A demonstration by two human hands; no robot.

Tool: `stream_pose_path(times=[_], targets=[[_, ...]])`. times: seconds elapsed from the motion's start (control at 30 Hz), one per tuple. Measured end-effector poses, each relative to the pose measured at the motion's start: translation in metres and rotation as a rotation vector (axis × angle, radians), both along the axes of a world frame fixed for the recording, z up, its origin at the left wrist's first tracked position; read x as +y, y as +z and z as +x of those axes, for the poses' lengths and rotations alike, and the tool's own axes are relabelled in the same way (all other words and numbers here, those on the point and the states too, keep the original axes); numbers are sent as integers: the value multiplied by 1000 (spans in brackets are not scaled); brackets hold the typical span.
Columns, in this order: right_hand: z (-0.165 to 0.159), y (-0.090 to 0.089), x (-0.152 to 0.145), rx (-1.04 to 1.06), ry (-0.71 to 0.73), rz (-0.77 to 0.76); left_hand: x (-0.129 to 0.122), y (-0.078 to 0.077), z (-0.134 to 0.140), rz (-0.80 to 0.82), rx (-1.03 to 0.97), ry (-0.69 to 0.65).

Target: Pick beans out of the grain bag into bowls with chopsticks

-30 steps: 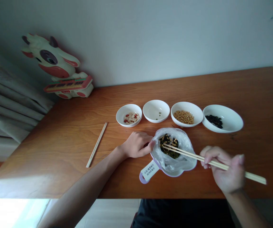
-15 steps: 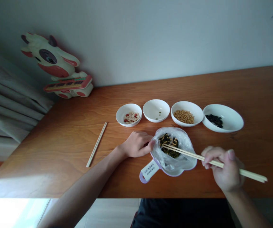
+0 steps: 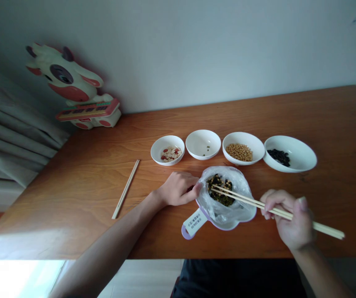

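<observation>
My right hand [image 3: 291, 215] is closed around a pair of pale wooden chopsticks [image 3: 277, 211]. Their tips, slightly apart, reach into a mix of green beans, yellow beans and dark pieces [image 3: 223, 194]. That mix lies in a purple-rimmed bowl with a short handle [image 3: 188, 232], lined with a clear plastic bag [image 3: 241, 186]. At the bowl's left edge my left hand [image 3: 180, 189] grips the rim and bag, its fingertips partly hidden. A white label with print [image 3: 195, 222] is stuck on the handle.
Behind stand a white bowl of pale and red pieces [image 3: 156, 154], one with a few green bits [image 3: 193, 145], one of yellow beans [image 3: 239, 153] and one of black pieces [image 3: 302, 157]. Another chopstick pair [image 3: 125, 189] lies left. A cow toy [image 3: 78, 87] stands against the wall.
My right hand has shifted slightly left with the chopsticks, and their tips have spread a little apart over the mix. My left hand has stayed on the rim.
</observation>
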State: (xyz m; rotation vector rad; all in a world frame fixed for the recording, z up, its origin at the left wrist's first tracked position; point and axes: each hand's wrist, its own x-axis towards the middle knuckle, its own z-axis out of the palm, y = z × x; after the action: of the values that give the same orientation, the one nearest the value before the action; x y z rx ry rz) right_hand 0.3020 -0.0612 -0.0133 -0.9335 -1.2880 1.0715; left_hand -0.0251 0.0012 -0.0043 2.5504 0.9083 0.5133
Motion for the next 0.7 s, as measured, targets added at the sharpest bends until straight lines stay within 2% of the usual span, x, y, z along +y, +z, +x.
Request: stream_pose_path(times=[0.23,0.7], targets=[[-1,-4,0,-36,20,38,0,-1,0,4,7,0],[-1,3,-1,23,-62,13,0,1,0,6,22,2]])
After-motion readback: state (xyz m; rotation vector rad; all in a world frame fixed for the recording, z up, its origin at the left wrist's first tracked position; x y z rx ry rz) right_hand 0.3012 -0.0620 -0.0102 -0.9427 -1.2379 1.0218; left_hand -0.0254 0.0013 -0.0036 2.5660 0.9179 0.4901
